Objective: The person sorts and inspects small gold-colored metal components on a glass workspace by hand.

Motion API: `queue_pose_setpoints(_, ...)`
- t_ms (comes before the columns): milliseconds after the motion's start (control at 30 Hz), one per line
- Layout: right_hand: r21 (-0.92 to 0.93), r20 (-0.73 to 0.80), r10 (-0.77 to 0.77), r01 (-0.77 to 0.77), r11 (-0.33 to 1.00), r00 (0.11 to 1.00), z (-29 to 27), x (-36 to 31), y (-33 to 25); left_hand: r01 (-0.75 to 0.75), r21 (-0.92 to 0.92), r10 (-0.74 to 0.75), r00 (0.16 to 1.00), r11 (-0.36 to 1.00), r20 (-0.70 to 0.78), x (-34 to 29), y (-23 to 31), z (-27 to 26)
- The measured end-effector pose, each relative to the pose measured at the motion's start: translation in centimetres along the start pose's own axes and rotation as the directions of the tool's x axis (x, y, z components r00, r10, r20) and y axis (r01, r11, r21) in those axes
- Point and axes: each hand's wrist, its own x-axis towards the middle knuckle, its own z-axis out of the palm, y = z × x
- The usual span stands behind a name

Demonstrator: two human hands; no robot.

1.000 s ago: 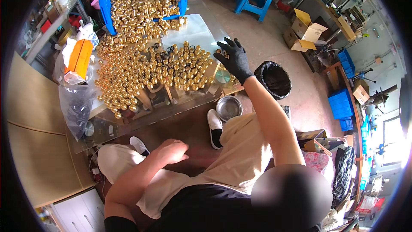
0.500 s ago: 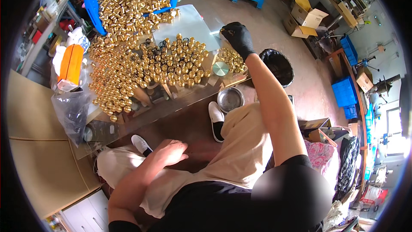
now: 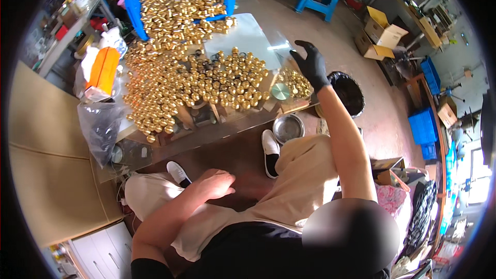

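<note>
My right hand (image 3: 311, 65), in a black glove, is held open above the right end of the work table, thumb and fingers apart with nothing between them. Below it lies a small heap of little brass pieces (image 3: 298, 83) beside a pale green round disc (image 3: 280, 91). A large spread of round brass caps (image 3: 170, 77) covers the table's middle and left, with some dark rings among them. My bare left hand (image 3: 214, 183) hangs over my lap, its fingers loosely curled; nothing shows in it.
A tipped blue crate (image 3: 135, 13) spills brass caps onto the table. A pale sheet (image 3: 245, 28) lies beside them. Near the table's front edge is a metal bowl (image 3: 288, 128); right of it stands a black-lined bin (image 3: 354, 104). An orange box (image 3: 102, 72) sits at left, a blue stool (image 3: 316, 1) behind.
My right hand has gone from closed fingers to spread ones, still over the table's right end. The whole view has shifted slightly; my left hand stays over my lap.
</note>
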Motion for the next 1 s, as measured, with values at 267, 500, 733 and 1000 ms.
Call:
queue_pose_setpoints(267,0.041,0.452,-0.316,0.334,0.942,0.834,0.5,-4.3,-10.5,-0.264,-0.038,0.22,0.866,0.964,-0.449,0.0,1.9,-2.7)
queue_pose_setpoints(500,-0.06,0.482,-0.298,0.371,0.927,0.824,2.2,-3.8,-9.5,-0.278,0.056,0.18,0.444,0.959,-0.878,-1.4,1.7,-10.0)
queue_pose_setpoints(733,-0.048,0.436,-0.228,0.275,0.96,0.871,2.1,-2.7,-8.2,0.142,0.177,0.112,0.379,0.974,-0.919,1.5,-5.5,-15.9)
queue_pose_setpoints(1000,0.273,0.243,-0.095,0.026,0.962,0.965,3.4,-2.1,-6.4,0.337,0.116,-0.097,0.554,0.934,-0.827,5.4,-7.9,-17.2)
